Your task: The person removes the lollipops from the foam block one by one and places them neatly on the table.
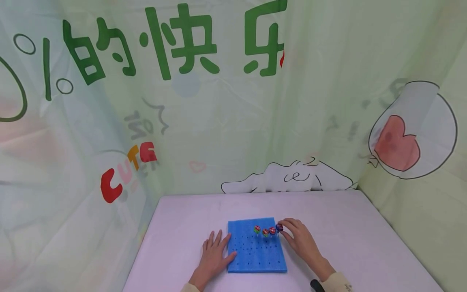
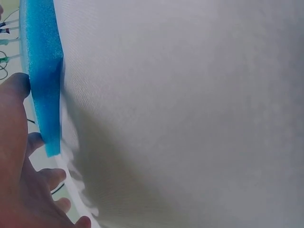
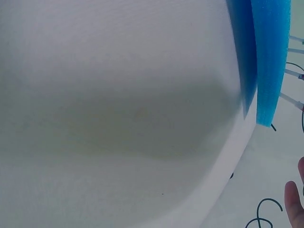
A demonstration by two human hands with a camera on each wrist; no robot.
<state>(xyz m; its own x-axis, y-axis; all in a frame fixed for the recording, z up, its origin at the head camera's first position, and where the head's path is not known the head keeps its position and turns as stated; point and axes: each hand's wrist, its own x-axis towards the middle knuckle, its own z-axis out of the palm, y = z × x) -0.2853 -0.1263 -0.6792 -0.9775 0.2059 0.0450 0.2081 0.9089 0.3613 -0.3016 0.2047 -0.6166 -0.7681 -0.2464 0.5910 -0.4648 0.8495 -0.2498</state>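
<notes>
A blue foam board (image 1: 255,259) with rows of small holes lies flat on the table. Three lollipops with red and green wrappers (image 1: 265,232) stand in a row toward its far right part. At the right end of that row is a dark purple lollipop (image 1: 279,227), its head pinched between the thumb and index finger of my right hand (image 1: 304,242). White sticks (image 3: 290,99) rise from the board in the right wrist view. My left hand (image 1: 215,255) has its fingers spread, with the thumb and index finger touching the board's left edge; the others rest on the table.
The pale table (image 1: 189,219) extends around the board. Printed curtains (image 1: 233,134) hang behind it and on both sides. A black band (image 1: 316,285) shows by the right sleeve.
</notes>
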